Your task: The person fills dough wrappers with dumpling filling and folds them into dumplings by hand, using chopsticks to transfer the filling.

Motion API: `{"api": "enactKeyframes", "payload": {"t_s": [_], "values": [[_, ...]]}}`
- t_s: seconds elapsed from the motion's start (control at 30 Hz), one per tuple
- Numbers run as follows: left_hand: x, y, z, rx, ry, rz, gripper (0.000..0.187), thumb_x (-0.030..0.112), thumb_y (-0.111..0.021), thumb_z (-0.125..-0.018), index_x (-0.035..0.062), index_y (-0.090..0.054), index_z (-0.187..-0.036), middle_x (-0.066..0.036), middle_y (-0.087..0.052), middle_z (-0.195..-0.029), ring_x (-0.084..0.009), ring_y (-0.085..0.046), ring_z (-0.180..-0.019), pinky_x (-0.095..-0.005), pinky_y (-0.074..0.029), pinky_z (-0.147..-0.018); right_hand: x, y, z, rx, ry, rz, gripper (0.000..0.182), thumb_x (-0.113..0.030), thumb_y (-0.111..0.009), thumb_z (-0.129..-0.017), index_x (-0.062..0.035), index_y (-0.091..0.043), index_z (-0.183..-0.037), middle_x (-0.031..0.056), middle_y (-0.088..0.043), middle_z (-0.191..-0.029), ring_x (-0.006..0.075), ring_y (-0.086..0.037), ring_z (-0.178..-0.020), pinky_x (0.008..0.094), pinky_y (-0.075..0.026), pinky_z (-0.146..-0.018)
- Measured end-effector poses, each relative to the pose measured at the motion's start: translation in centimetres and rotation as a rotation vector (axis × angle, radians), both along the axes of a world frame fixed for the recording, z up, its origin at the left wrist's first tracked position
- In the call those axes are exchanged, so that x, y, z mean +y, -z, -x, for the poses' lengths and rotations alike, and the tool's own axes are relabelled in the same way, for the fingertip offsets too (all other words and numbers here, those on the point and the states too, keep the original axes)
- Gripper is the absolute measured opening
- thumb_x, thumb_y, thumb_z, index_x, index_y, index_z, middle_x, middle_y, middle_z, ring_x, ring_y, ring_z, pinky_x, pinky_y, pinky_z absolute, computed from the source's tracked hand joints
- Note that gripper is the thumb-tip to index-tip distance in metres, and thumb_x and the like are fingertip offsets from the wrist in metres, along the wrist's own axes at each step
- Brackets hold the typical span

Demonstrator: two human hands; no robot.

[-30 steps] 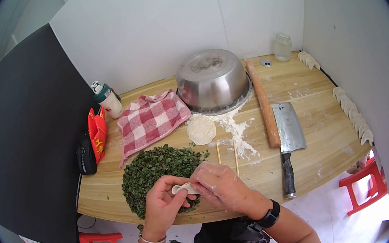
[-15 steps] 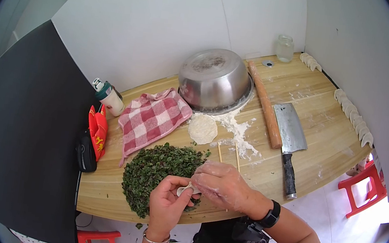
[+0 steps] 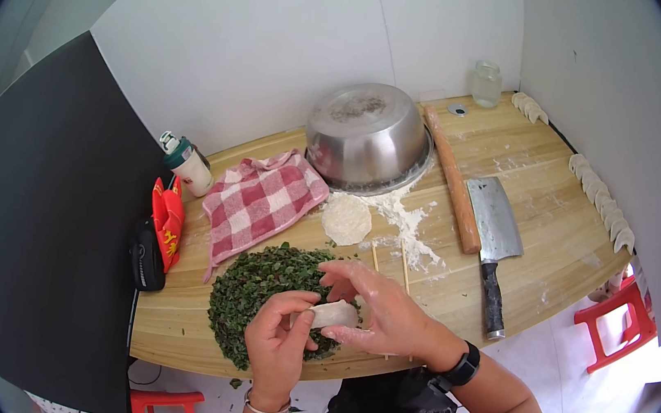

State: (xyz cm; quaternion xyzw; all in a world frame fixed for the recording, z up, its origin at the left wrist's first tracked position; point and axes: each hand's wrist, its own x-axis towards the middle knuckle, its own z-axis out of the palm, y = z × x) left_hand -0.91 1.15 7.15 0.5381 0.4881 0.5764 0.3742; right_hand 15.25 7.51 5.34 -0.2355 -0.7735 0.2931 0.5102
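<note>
A pale folded dumpling [image 3: 334,315] is pinched at its left end between the thumb and fingers of my left hand [image 3: 279,339]. Around its other end, my right hand [image 3: 387,313] is open, thumb and floury fingers spread apart. Both hands are over the front edge of a heap of chopped green leaves [image 3: 260,276]. Behind the heap lies a flat round dough wrapper [image 3: 347,219], with loose flour [image 3: 407,224] beside it. A pair of chopsticks [image 3: 405,267] lies just beyond my right hand, partly hidden by it.
An upturned metal basin [image 3: 367,141] stands at the back, beside a checked cloth [image 3: 265,198]. To the right are a rolling pin [image 3: 453,180] and a cleaver [image 3: 495,227]. Finished dumplings [image 3: 600,198] line the right edge. A jar [image 3: 487,84] and a bottle [image 3: 188,167] stand farther back.
My right hand has come off the dumpling's edge and its fingers have spread. More of the dumpling shows, still in my left hand, which has shifted slightly left.
</note>
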Motion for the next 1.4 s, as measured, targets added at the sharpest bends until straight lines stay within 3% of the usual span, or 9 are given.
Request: {"api": "enactKeyframes", "payload": {"t_s": [0.1, 0.2, 0.27, 0.4, 0.5, 0.57, 1.07, 1.2, 1.4], "values": [[-0.1, -0.3, -0.2, 0.028, -0.028, -0.008, 0.009, -0.006, -0.059, -0.086, -0.0019, -0.062, -0.093, -0.008, -0.059, -0.1, -0.0072, -0.058, -0.076, -0.019, -0.052, -0.054, 0.2, 0.2, -0.2, 0.016, -0.187, 0.194, 0.059, -0.018, -0.074, -0.08, -0.0034, -0.045, -0.13, 0.0071, -0.064, -0.087, 0.0179, -0.064, -0.079, 0.0298, -0.052, -0.07], [0.2, 0.3, -0.6, -0.011, -0.048, -0.07, 0.009, -0.007, -0.062, -0.084, -0.0021, -0.063, -0.091, -0.007, -0.058, -0.097, -0.0049, -0.055, -0.071, -0.0166, -0.045, -0.052, 0.1, -0.5, -0.7, -0.081, -0.329, 0.459, 0.045, -0.018, -0.069, -0.084, -0.0009, -0.05, -0.122, 0.0099, -0.065, -0.085, 0.019, -0.064, -0.074, 0.0298, -0.052, -0.067], [0.6, 1.1, -0.3, 0.191, -0.056, -0.193, 0.013, -0.008, -0.06, -0.081, -0.0006, -0.059, -0.091, -0.011, -0.053, -0.114, -0.0049, -0.051, -0.069, -0.0169, -0.041, -0.053, 0.2, 0.0, -0.7, -0.016, -0.445, 0.729, 0.029, -0.013, -0.064, -0.088, -0.0003, -0.056, -0.112, 0.006, -0.064, -0.077, 0.0133, -0.062, -0.063, 0.0256, -0.051, -0.06], [-0.1, 0.0, -0.9, 0.043, -0.13, -0.138, 0.02, 0.001, -0.072, -0.076, 0.0032, -0.061, -0.092, -0.001, -0.054, -0.088, -0.0025, -0.043, -0.061, -0.0155, -0.033, -0.051, 0.2, -0.2, -1.1, 0.083, -0.475, 0.738, 0.018, -0.011, -0.061, -0.091, -0.0001, -0.06, -0.106, 0.0033, -0.063, -0.074, 0.0084, -0.059, -0.058, 0.0224, -0.049, -0.054], [-0.2, 0.6, 0.7, 0.326, -0.029, -0.135, 0.01, 0.001, -0.064, -0.08, 0.0029, -0.055, -0.085, -0.002, -0.053, -0.09, -0.0046, -0.041, -0.062, -0.0194, -0.033, -0.051, 0.3, -0.1, -1.1, 0.131, -0.459, 0.79, 0.019, -0.011, -0.064, -0.09, -0.0012, -0.061, -0.106, 0.0034, -0.064, -0.076, 0.0077, -0.061, -0.062, 0.0217, -0.05, -0.055], [-0.1, 0.8, 1.3, 0.577, -0.011, -0.223, 0.02, 0.013, -0.069, -0.081, 0.0031, -0.052, -0.082, -0.005, -0.049, -0.071, -0.0131, -0.044, -0.055, -0.0245, -0.035, -0.049, 0.3, -0.2, -1.1, 0.13, -0.451, 0.796, 0.02, -0.012, -0.065, -0.09, -0.001, -0.061, -0.106, 0.0033, -0.064, -0.077, 0.0077, -0.06, -0.061, 0.0213, -0.049, -0.054], [0.5, 0.9, 1.7, 0.835, 0.009, -0.411, 0.012, 0.006, -0.059, -0.084, 0.0017, -0.051, -0.076, -0.013, -0.048, -0.067, -0.0336, -0.049, -0.058, -0.0398, -0.038, -0.052, 0.3, 0.0, -0.8, 0.07, -0.367, 0.597, 0.021, -0.011, -0.071, -0.084, -0.0019, -0.066, -0.102, 0.0011, -0.065, -0.083, 0.0043, -0.057, -0.067, 0.02, -0.046, -0.058], [0.5, 0.9, 1.7, 0.85, 0.02, -0.47, 0.015, 0.008, -0.062, -0.083, 0.0023, -0.051, -0.074, -0.012, -0.049, -0.065, -0.0327, -0.049, -0.056, -0.0391, -0.038, -0.051, 0.2, -0.1, -1.1, 0.025, -0.366, 0.594, 0.02, -0.012, -0.069, -0.084, -0.0021, -0.067, -0.101, 0.0025, -0.066, -0.084, 0.0056, -0.057, -0.071, 0.0229, -0.048, -0.063], [0.0, -0.2, 2.0, 0.673, 0.135, -0.216, 0.023, 0.013, -0.07, -0.079, 0.0038, -0.05, -0.071, -0.01, -0.046, -0.059, -0.0276, -0.047, -0.05, -0.0347, -0.037, -0.047, 0.3, 0.0, -1.2, 0.025, -0.405, 0.593, 0.019, -0.011, -0.071, -0.083, -0.0024, -0.069, -0.099, 0.0036, -0.066, -0.084, 0.0072, -0.059, -0.074, 0.0219, -0.046, -0.063]]}}
